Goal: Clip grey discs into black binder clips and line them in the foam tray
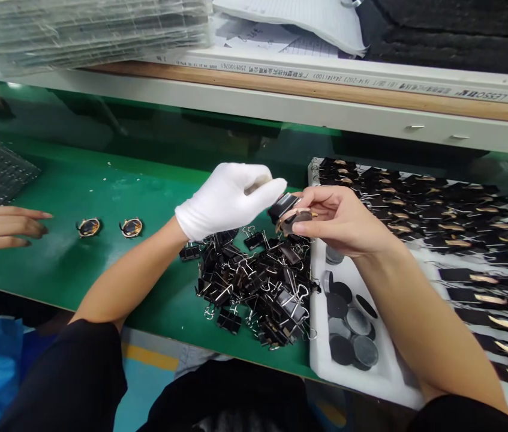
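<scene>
My left hand (pixel 231 198), in a white glove, is closed with thumb and fingers pinched at a black binder clip (pixel 281 206). My bare right hand (pixel 334 219) grips a round gold-rimmed watch case (pixel 293 223) with a grey disc against it, thumb on the near side. The clip sits at the upper edge of this case; whether its jaws are around the rim I cannot tell. Below both hands lies a heap of black binder clips (pixel 254 288) with silver wire handles. Two more gold-rimmed watch cases (pixel 88 227) rest on the green table to the left.
At right, a white foam tray (pixel 319 360) holds loose grey and black discs (pixel 358 321) and rows of clipped pieces (pixel 456 243). Another person's hand (pixel 4 231) reaches in from the left. A shelf edge (pixel 280 99) crosses behind, with stacked plastic trays (pixel 87 33) and papers above.
</scene>
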The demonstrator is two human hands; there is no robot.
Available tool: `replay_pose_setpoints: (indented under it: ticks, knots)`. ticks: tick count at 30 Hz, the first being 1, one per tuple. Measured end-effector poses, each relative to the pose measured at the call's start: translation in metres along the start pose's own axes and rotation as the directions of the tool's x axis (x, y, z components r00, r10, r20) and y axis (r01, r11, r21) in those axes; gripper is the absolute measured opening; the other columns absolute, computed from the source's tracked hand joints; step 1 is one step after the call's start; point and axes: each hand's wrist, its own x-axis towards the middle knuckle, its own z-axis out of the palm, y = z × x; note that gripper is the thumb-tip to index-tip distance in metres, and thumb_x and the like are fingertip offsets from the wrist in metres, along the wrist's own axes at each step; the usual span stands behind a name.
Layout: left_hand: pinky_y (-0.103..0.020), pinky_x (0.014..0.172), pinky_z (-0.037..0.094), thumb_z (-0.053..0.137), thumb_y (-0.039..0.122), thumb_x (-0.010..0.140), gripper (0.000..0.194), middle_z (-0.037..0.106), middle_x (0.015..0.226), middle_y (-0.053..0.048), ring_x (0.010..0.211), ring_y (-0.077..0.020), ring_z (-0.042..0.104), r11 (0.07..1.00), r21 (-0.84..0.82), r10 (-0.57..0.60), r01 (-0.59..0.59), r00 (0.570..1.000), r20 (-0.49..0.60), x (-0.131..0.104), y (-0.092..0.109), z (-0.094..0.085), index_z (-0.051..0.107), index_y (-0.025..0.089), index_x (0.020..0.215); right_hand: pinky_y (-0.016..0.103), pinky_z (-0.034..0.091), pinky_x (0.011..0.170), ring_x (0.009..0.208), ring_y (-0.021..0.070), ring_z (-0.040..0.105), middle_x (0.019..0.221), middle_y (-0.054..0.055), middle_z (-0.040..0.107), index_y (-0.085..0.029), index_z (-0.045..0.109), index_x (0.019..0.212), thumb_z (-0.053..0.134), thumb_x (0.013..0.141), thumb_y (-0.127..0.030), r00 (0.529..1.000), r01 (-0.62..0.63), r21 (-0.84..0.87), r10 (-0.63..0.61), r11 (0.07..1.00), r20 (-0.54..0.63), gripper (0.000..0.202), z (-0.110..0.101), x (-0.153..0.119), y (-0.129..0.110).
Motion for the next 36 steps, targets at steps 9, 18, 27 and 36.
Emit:
replay_pose_setpoints:
  ticks: [9, 18, 27, 36]
  knots:
    - [-0.035, 0.050, 0.016, 0.060, 0.070, 0.088, 0.070, 0.029, 0.043, 0.002, 0.046, -0.0106, 0.021, 0.948, 0.293, -0.226, 0.127, 0.914, 0.336, 0.000, 0.006, -0.014, 0.033, 0.022, 0.045, 0.034, 0.067, 0.079, 0.081, 0.0200, 0.077, 0.100, 0.006, 0.083, -0.021, 0.080, 0.075, 0.106, 0.047, -0.030, 0.993, -0.088, -0.133, 0.098, 0.987, 0.066, 0.040, -0.002, -0.003, -0.007]
    - [-0.033, 0.054, 0.016, 0.054, 0.068, 0.085, 0.065, 0.027, 0.046, 0.003, 0.050, -0.0107, 0.023, 0.955, 0.284, -0.010, -0.079, 0.954, 0.301, -0.002, -0.006, -0.005, 0.033, 0.021, 0.047, 0.039, 0.066, 0.089, 0.089, 0.0207, 0.077, 0.099, 0.006, 0.080, -0.020, 0.080, 0.075, 0.103, 0.058, -0.031, 0.992, -0.072, -0.192, 0.090, 0.979, 0.084, 0.031, -0.011, -0.007, -0.010]
    - [-0.029, 0.054, 0.028, 0.054, 0.048, 0.095, 0.050, 0.041, 0.052, 0.004, 0.052, -0.0092, 0.038, 0.989, -0.129, -0.067, 0.073, 0.996, 0.054, 0.003, -0.011, -0.007, 0.046, 0.020, 0.055, 0.038, 0.062, 0.096, 0.099, 0.0195, 0.072, 0.097, -0.002, 0.079, -0.031, 0.079, 0.087, 0.102, 0.062, -0.042, 0.949, -0.008, 0.345, 0.115, 0.939, -0.293, 0.036, -0.003, 0.006, -0.003]
    - [-0.029, 0.052, 0.028, 0.055, 0.049, 0.101, 0.055, 0.046, 0.049, 0.004, 0.049, -0.0082, 0.041, 0.996, -0.085, -0.011, 0.012, 1.000, 0.021, 0.000, -0.011, 0.004, 0.056, 0.018, 0.055, 0.033, 0.060, 0.098, 0.103, 0.0160, 0.072, 0.099, -0.004, 0.079, -0.032, 0.079, 0.088, 0.102, 0.062, -0.042, 0.925, 0.090, 0.375, 0.061, 0.923, -0.374, 0.036, 0.011, 0.008, 0.008]
